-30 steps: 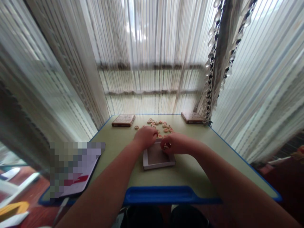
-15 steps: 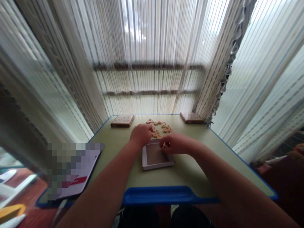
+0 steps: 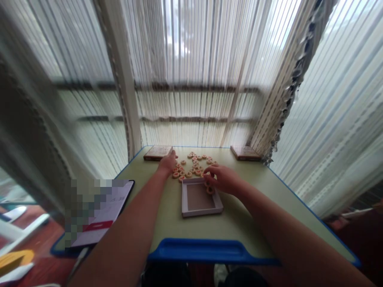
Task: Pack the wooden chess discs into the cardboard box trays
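Observation:
Several round wooden game pieces [image 3: 182, 173] with markings, some of them red, lie loosely spread on the table. My left hand [image 3: 168, 162] is at the left edge of the spread, beside a flat box. Its fingers look stretched out, partly hidden behind the hand. In front of the pieces sits a shallow open box tray [image 3: 184, 198]. My right hand [image 3: 223, 178] hovers over the tray's far right corner, fingers bent and apart from the thumb. Just under those fingers, a round piece [image 3: 210, 190] is in the tray's right side, with another partly hidden behind it.
Flat brown boxes stand at the back left [image 3: 158, 152] and back right [image 3: 245, 153] of the pale green table [image 3: 260, 223]. A tablet-like panel [image 3: 104, 217], partly blurred, lies at the left. A blue trough [image 3: 200, 249] runs along the front edge. Sheer curtains [image 3: 191, 59] hang behind.
My left hand has moved left and away from the tray, uncovering more pieces. My right hand has shifted slightly up, and pieces now show in the tray beneath it. The view has shifted slightly.

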`<action>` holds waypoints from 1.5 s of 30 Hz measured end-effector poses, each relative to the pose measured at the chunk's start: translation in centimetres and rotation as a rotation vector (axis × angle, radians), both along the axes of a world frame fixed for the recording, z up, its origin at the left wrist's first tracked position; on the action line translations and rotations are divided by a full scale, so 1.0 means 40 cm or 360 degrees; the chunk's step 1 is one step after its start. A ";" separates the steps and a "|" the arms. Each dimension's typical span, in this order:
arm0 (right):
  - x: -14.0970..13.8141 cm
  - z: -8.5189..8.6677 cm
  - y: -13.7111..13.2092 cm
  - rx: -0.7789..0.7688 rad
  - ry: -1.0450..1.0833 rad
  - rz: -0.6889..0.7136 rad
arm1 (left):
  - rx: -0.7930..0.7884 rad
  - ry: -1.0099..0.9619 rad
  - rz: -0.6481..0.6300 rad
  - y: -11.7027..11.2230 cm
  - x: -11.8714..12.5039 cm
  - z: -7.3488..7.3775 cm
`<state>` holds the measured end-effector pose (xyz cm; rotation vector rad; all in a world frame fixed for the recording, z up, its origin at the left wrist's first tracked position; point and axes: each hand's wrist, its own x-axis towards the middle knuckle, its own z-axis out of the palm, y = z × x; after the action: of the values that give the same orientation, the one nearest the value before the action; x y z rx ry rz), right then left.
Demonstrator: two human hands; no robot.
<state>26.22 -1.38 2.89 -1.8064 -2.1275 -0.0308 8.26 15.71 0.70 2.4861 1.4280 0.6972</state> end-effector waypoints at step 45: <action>0.003 -0.028 0.026 0.0006 0.0224 0.0101 | 0.0251 0.0144 -0.0117 -0.118 0.033 0.034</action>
<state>26.33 -0.34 1.75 -1.6857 -2.0825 0.1044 9.56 10.98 2.05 2.7078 1.3514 0.7169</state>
